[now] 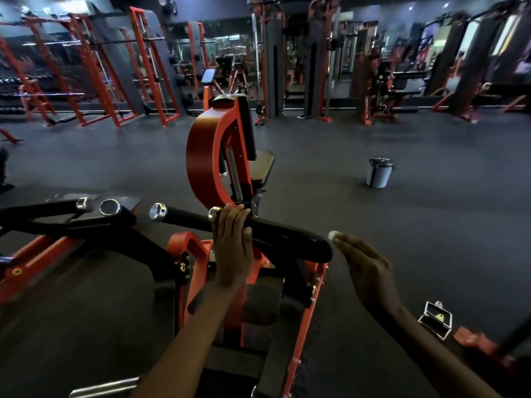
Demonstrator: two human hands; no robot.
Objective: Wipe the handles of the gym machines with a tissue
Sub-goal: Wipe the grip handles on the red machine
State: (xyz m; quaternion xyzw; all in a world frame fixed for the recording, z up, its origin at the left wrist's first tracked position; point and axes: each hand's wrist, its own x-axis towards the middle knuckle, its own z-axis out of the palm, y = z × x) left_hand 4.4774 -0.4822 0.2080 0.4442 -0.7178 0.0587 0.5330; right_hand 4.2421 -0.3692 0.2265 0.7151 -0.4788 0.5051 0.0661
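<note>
Left hand (232,239): fingers straight, laid flat over the black handle (275,234), probably to steady it | Right hand (365,268): fingertips pinching a small white tissue (332,234) wad just beside the handle's rounded end, likely poised to wipe it | Grey bin (379,172): on the floor well apart, presumably for spent tissue

Two bare forearms are entering from the lower edge of the frame, showing no sleeves, watch, or bands. The left hand (231,245), at lower centre, is wearing no glove or rings. The right hand (366,271), at lower right, is likewise showing nothing worn.
</note>
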